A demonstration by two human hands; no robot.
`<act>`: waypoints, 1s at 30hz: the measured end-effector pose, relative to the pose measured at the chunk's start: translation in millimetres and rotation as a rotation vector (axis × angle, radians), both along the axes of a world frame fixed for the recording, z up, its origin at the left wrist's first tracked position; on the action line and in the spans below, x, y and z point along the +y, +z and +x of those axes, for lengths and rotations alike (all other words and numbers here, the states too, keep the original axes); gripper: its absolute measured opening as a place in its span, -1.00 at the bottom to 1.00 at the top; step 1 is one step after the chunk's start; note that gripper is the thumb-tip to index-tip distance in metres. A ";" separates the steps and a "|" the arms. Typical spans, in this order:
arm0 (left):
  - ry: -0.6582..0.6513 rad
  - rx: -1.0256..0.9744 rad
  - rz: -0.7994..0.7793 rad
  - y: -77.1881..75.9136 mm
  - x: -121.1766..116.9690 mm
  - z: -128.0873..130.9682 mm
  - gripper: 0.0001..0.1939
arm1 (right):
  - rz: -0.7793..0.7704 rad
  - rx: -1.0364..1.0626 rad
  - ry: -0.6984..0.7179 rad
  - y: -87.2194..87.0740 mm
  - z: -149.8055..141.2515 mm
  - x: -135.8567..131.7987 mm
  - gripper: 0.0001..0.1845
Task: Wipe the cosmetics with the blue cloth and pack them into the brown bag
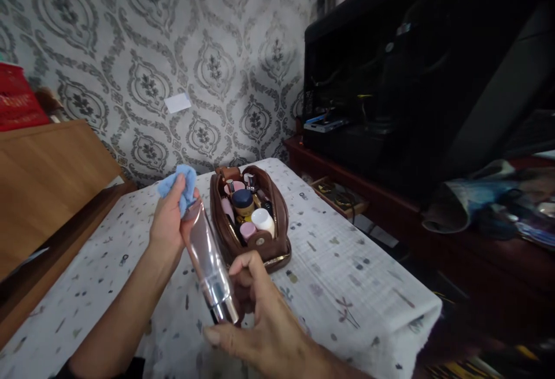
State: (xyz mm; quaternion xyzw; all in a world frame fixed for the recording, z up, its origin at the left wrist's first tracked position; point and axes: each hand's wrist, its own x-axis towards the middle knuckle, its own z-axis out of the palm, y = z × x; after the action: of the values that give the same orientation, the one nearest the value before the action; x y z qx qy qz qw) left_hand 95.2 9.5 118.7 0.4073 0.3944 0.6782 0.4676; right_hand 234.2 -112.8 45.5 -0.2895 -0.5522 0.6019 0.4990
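Observation:
My left hand [169, 214] is closed on a bunched light-blue cloth [184, 179] and the flat end of a shiny pinkish squeeze tube [206, 246]. The tube slants down to the right, its silvery cap [225, 308] lowest. Around the cap end curves my right hand [264, 315], thumb and index finger spread apart; its other fingers are partly hidden behind the tube, so contact is hard to judge. Just beyond the tube stands an unzipped brown toiletry bag [284, 217]. Inside it are a white-lidded jar [262, 220], a dark-blue-lidded jar [243, 198], a pink-lidded container [248, 230] and several small bottles.
A white patterned cloth [347, 269] covers the table. To the right, a large black screen or cabinet [368, 78] stands on a dark reddish shelf, with an open drawer [338, 197] below. A wooden board [56, 165] with a red box [21, 98] is at left.

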 end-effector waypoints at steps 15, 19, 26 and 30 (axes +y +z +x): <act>0.104 0.147 -0.015 -41.6 4.0 -20.2 -0.42 | 0.370 -0.399 -0.522 74.3 58.2 42.8 -0.71; 0.105 0.164 -0.040 -47.4 5.4 -27.2 -0.40 | 0.363 -0.381 -0.635 74.8 61.8 49.3 -0.65; -0.082 -0.036 -0.026 -31.2 -20.9 -3.4 -0.42 | 0.269 -0.192 -0.527 52.5 32.0 36.4 -0.60; -0.238 -0.181 -0.097 -28.3 -56.2 18.2 -0.44 | 0.223 -0.097 -0.327 33.4 2.2 21.9 -0.65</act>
State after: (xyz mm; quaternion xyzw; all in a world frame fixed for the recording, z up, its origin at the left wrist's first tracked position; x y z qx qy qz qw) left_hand 113.4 -46.7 90.4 0.3653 0.3317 0.6322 0.5974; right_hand 236.4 -91.0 78.9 -0.3467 -0.5844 0.4333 0.5920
